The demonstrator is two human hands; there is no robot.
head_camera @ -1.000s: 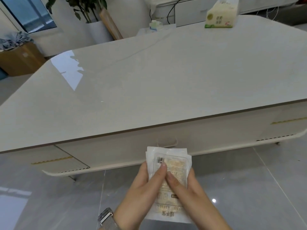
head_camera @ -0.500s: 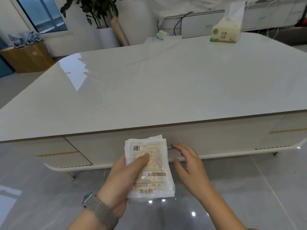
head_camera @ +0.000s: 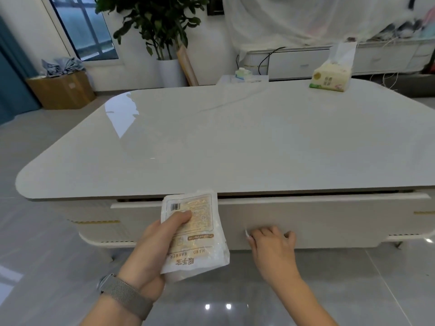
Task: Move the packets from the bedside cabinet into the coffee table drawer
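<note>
Pulling one-handed, the right hand (head_camera: 273, 243) hooks the drawer (head_camera: 317, 220); packets (head_camera: 193, 231) pinched by the left hand (head_camera: 150, 250) could slide out.

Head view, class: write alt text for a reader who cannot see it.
A left hand holds hand-warmer packets before a white coffee table, while the right hand grips the slightly open drawer. A tissue pack sits on the table's far side.

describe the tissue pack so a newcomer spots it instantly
Start at the big glossy white coffee table and go to its far right corner. The tissue pack sits there, the only thing on the tabletop: pale yellow soft wrapper, green bottom edge, a white tissue sticking up.
</note>
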